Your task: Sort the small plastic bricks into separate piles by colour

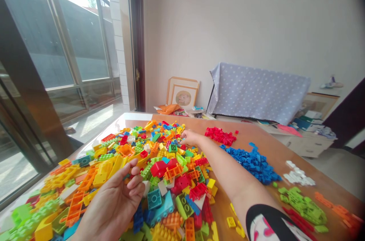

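A large heap of mixed toy building bricks [154, 199] in many colours spreads over the table. My left hand [116, 195] is palm up above the near part of the heap, its fingers curled inward. A bit of red shows between those fingers, but I cannot tell whether it is held or lies behind. My right hand [190, 138] reaches to the far right edge of the heap. Its fingers are bent down together at the small bricks, and whatever they grip is hidden.
Right of the heap on the brown table [273, 148] lie separate piles: red bricks [221, 135], blue bricks [252, 163], white bricks [299, 174], light green bricks [305, 205] and orange bricks [339, 210]. A dotted cloth [259, 91] hangs beyond the table. Windows stand at left.
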Demonstrator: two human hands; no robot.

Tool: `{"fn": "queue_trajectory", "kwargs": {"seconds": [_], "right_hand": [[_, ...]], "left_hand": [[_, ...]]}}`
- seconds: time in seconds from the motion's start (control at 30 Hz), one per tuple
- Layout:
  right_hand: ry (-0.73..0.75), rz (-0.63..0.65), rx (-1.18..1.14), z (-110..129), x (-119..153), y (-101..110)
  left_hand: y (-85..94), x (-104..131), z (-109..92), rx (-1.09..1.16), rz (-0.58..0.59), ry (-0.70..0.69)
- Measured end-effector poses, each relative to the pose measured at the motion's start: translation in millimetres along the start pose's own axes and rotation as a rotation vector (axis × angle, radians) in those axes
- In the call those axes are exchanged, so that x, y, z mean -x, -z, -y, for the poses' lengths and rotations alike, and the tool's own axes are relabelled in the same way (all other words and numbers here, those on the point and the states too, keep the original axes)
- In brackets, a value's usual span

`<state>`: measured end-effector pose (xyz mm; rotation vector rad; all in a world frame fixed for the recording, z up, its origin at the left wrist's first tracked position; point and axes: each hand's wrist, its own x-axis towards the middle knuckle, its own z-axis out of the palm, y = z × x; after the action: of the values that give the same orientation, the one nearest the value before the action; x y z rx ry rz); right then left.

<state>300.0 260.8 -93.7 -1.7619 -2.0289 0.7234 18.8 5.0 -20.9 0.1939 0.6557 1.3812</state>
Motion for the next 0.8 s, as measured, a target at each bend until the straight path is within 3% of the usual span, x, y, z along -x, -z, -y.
{"fn": "queue_trajectory", "kwargs": {"seconds": [0.33,0.8], "right_hand": [[0.039,0.034,-0.045,1.7,4.2,-7.9],[0.036,0.102,-0.053,27.8,8.1,-20.4]], "left_hand": [[-0.1,-0.5,0.5,0.01,-0.006,-0.002],[-4.2,2.4,0.6,-0.008,-0.025,-0.015]]}}
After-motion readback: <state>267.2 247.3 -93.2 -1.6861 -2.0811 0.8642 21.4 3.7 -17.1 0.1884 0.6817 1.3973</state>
